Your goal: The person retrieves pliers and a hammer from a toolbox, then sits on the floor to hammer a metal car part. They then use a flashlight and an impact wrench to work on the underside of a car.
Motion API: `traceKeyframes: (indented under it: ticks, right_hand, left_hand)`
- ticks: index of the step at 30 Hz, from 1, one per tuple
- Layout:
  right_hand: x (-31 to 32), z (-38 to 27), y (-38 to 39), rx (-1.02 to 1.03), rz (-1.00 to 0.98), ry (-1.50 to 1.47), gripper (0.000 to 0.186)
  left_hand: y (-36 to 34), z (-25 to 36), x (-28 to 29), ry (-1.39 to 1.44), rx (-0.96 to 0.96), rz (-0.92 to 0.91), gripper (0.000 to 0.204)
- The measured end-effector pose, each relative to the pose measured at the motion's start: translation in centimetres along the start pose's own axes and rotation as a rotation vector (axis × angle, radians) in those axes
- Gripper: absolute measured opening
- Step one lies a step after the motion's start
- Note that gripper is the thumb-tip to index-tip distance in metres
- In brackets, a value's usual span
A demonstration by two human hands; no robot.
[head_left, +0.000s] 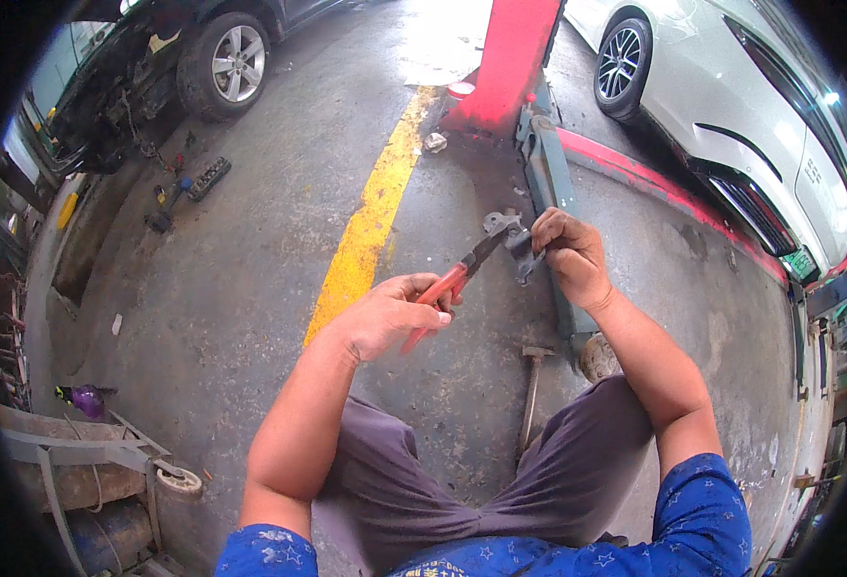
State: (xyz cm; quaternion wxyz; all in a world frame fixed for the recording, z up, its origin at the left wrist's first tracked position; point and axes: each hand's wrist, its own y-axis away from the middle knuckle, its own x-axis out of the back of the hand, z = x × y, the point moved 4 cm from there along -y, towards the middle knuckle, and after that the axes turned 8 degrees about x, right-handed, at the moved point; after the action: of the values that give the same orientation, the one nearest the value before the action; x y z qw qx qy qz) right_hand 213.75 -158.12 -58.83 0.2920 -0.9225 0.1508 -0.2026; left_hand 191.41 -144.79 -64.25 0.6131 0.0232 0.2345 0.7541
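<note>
My left hand (399, 313) grips red-handled pliers (445, 287), whose dark jaws reach a small grey metal part (500, 224) held up in front of me. My right hand (566, 255) pinches this part at its right, beside a darker curved piece (524, 248). Below, between my knees, a hammer (529, 389) with a long handle lies on the floor near the lift arm, and a roundish object (598, 356) is partly hidden behind my right leg.
A red lift post (500, 67) with a grey arm (553, 173) stands ahead. A black car (125, 67) is at left, a white car (750, 115) at right. Tools (183, 192) lie left of a yellow stripe (366, 240). A wheeled metal cart (87, 462) is at lower left.
</note>
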Motion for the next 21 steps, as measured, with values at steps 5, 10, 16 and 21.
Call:
traceKeyframes:
  ticks: [5, 10, 16, 21]
  right_hand:
    - [0.0, 2.0, 0.1, -0.042, 0.030, -0.030, 0.020]
    - [3.9, 9.2, 8.8, -0.698, 0.038, 0.138, 0.021]
    - [-2.3, 14.3, 33.5, -1.146, -0.680, 0.736, 0.052]
    - [-6.6, 14.1, 41.0, -1.456, -0.581, 0.759, 0.050]
  left_hand:
    - [-1.0, 0.6, 1.6, -0.310, 0.000, 0.205, 0.031]
    - [-4.9, -3.2, 7.3, -0.942, 0.019, 0.557, 0.043]
    - [-7.0, -20.7, 14.2, -0.990, -0.009, 0.624, 0.050]
    - [-6.8, -27.5, 13.2, -1.105, 0.129, 0.577, 0.050]
